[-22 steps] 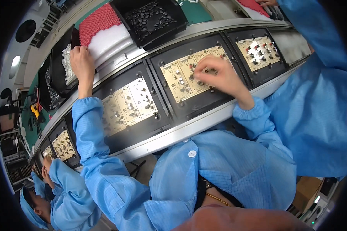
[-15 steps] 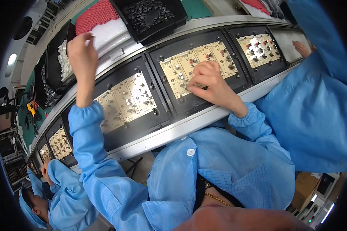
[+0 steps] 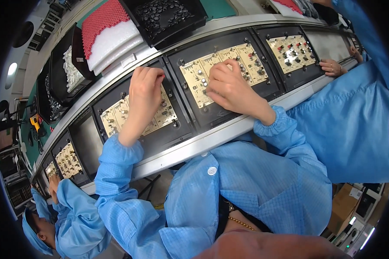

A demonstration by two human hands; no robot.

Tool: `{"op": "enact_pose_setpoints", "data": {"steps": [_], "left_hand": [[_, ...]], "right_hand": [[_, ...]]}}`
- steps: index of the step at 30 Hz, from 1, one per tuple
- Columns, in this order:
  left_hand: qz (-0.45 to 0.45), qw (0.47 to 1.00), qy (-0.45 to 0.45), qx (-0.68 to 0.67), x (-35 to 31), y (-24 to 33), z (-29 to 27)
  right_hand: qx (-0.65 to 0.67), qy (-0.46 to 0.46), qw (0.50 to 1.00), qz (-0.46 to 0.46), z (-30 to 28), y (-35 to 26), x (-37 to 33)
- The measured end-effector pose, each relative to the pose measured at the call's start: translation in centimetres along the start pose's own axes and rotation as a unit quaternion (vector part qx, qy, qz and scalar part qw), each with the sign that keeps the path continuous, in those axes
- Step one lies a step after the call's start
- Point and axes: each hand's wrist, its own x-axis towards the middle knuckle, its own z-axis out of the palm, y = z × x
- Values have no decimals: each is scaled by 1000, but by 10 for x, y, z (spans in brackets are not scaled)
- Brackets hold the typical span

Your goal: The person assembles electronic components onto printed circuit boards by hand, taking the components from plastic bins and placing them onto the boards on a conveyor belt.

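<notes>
My left hand (image 3: 145, 93) hovers over the left circuit board panel (image 3: 110, 123), its thumb and fingers pinched together; whatever they hold is hidden. Farther right, my right hand (image 3: 233, 88) is over the middle circuit board panel (image 3: 194, 90), with fingers curled down among its capacitors and small parts. I cannot make out what those fingertips grip. Both tan panels sit in black carrier frames (image 3: 181, 125) on the line, with black clamps around them. A third circuit board panel (image 3: 291, 54), bearing red and black parts, lies to the right.
Beyond the line stand a black bin of dark round parts (image 3: 164, 17), white foam sheets (image 3: 116, 43), red bubble wrap (image 3: 100, 23) and a bin of white parts (image 3: 71, 71). A co-worker's hand (image 3: 332, 67) rests at the right edge; another person (image 3: 69, 216) works at lower left.
My left hand has come from beside the foam sheets, right and nearer, to above the left panel. My right hand shifted slightly over the middle panel. The right co-worker's hand came nearer.
</notes>
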Motion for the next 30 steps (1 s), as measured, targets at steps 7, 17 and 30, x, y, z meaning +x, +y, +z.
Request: {"op": "enact_pose_setpoints", "data": {"steps": [7,17,30], "left_hand": [[-2,999,-7,-31,-2,-2,8],[-3,997,-29,-70,-1,-4,29],[13,997,-42,-65,5,-5,57]], "right_hand": [[19,-49,999,6,3,6,0],[-80,74,992,69,-8,43,-13],[-95,-57,994,12,14,92,17]]}}
